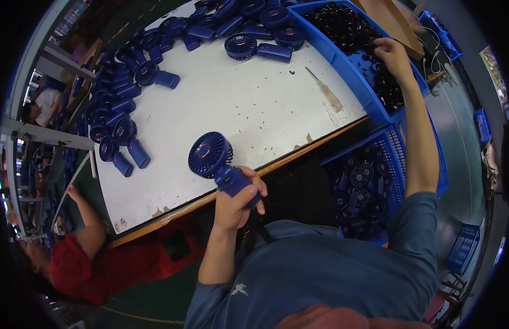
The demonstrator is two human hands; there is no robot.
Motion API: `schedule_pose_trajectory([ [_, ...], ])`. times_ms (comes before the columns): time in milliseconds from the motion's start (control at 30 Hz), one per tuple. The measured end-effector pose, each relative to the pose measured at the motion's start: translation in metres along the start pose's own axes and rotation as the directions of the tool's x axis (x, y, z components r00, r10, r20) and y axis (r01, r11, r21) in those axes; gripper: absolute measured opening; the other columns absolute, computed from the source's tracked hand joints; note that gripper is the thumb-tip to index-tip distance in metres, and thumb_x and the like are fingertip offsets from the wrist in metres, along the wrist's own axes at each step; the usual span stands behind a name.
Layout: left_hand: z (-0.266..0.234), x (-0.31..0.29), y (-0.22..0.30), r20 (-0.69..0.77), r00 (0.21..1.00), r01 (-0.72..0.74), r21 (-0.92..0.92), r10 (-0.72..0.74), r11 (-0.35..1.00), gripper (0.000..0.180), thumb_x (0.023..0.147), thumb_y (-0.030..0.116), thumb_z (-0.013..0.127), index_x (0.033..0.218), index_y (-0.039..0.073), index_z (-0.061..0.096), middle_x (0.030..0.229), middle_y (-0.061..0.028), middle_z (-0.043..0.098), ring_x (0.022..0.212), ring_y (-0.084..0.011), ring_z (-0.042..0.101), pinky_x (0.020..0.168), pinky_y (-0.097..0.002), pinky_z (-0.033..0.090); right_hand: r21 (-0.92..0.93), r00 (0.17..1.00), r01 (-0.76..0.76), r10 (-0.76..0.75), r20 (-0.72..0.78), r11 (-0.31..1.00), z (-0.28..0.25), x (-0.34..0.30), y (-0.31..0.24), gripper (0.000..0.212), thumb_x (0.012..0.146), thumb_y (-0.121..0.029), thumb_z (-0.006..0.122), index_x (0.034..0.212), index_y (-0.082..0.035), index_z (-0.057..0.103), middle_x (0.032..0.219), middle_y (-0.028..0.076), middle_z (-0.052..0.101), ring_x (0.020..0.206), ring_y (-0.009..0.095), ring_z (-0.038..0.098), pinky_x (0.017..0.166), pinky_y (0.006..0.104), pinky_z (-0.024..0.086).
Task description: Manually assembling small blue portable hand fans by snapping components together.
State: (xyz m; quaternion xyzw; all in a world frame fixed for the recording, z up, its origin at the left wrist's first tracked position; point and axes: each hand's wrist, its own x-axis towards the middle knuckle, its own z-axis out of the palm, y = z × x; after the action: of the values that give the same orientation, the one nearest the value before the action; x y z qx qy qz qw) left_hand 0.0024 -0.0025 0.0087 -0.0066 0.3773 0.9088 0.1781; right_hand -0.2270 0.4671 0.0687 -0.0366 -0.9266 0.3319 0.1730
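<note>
My left hand (236, 204) is wrapped round the handle of a dark blue handheld fan (210, 155), its round grille tilted up over the table's near edge. A small dark window shows on the fan's neck. My right hand (393, 59) is over a blue plastic tray (342, 77) at the far right. Its fingertips are pinched together above small black ring-like parts (342, 24); anything between them is too small to make out. Many more blue fans (146, 72) lie along the table's far and left sides.
A screwdriver (326, 93) with a pale handle lies on the white table (210, 98), among scattered black specks. Below the tray, a blue crate (396, 159) holds more fan parts. A person in red (73, 263) sits at the left; a blue basket (464, 248) stands far right.
</note>
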Motion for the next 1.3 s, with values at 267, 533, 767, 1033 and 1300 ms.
schedule_pose_trajectory([
  [267,0.021,0.016,-0.005,-0.12,0.991,-0.062,-0.006,0.061,0.998,0.043,0.091,0.004,0.064,0.128,-0.002,0.045,0.106,-0.0152,0.059,0.089,-0.0213,0.064,0.055,-0.0289,0.059,0.829,0.736,-0.371,-0.412,0.537,0.419,0.103,-0.224,-0.205,0.037,0.089,0.005,0.057,0.126,-0.001,0.06,0.102,0.006,0.059,0.088,0.012,0.061,0.076,0.0267,0.053],
  [533,0.004,-0.007,0.01,-0.102,0.99,0.094,-0.003,-0.093,0.996,0.041,0.088,0.004,0.068,0.124,-0.001,0.049,0.098,-0.0114,0.061,0.085,-0.0186,0.064,0.049,-0.0263,0.057,0.595,0.641,0.471,-0.716,0.275,0.65,0.119,-0.227,-0.208,0.03,0.081,-0.002,0.071,0.11,-0.001,0.066,0.099,0.013,0.059,0.088,0.028,0.063,0.076,0.0344,0.053],
  [767,-0.003,-0.019,-0.006,0.152,0.973,0.181,-0.017,-0.176,0.983,0.054,0.092,0.046,0.062,0.121,0.002,0.052,0.096,-0.0125,0.061,0.084,-0.0211,0.064,0.054,-0.0316,0.059,0.567,0.541,0.574,-0.794,0.279,0.59,0.13,-0.217,-0.232,0.034,0.081,-0.003,0.071,0.114,-0.003,0.065,0.107,0.014,0.057,0.096,0.028,0.06,0.078,0.0361,0.053],
  [1033,0.027,-0.009,-0.006,-0.278,0.959,0.003,-0.188,-0.056,0.982,0.049,0.103,0.044,0.035,0.125,0.004,0.054,0.118,-0.0112,0.06,0.11,-0.0203,0.059,0.096,-0.0347,0.047,0.406,0.601,0.569,-0.699,0.389,0.715,0.124,-0.247,-0.241,0.065,0.068,-0.019,0.079,0.127,-0.006,0.057,0.113,0.015,0.053,0.108,0.034,0.052,0.091,0.042,0.047],
  [1300,0.042,0.005,0.006,0.311,0.906,-0.348,0.934,0.287,0.086,0.112,0.082,0.048,0.071,0.147,-0.017,0.007,0.146,-0.0393,0.024,0.138,-0.0499,0.027,0.115,-0.0496,0.023,0.704,0.916,-0.269,-0.052,0.398,0.657,0.136,-0.311,-0.202,0.074,0.075,-0.029,0.08,0.134,0.0,0.047,0.108,0.007,0.058,0.093,0.019,0.058,0.078,0.034,0.049],
])
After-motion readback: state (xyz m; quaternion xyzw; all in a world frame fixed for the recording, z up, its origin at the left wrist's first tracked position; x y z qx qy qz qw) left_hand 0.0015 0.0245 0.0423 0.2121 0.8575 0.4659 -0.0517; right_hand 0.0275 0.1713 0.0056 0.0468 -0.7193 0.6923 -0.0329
